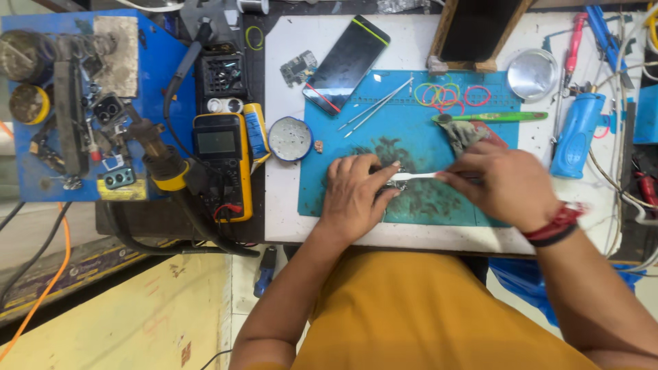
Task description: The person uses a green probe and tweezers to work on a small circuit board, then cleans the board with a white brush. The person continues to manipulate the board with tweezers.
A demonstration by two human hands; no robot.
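My left hand point(356, 193) lies palm down on the teal work mat point(411, 140), its fingers pressing a small dark part that is mostly hidden under them. My right hand point(504, 183) grips a white toothbrush point(415, 176) by the handle. The brush's head reaches to my left fingertips. A red and black band sits on my right wrist.
A dark phone point(348, 63) lies tilted at the mat's top left, with a small circuit board point(299, 67) beside it. Two tweezers point(378, 106), coloured rubber bands point(449, 94), a green toothbrush point(500, 116), a round white dish point(290, 138), a yellow multimeter point(219, 164) and a blue tool point(578, 133) surround the mat.
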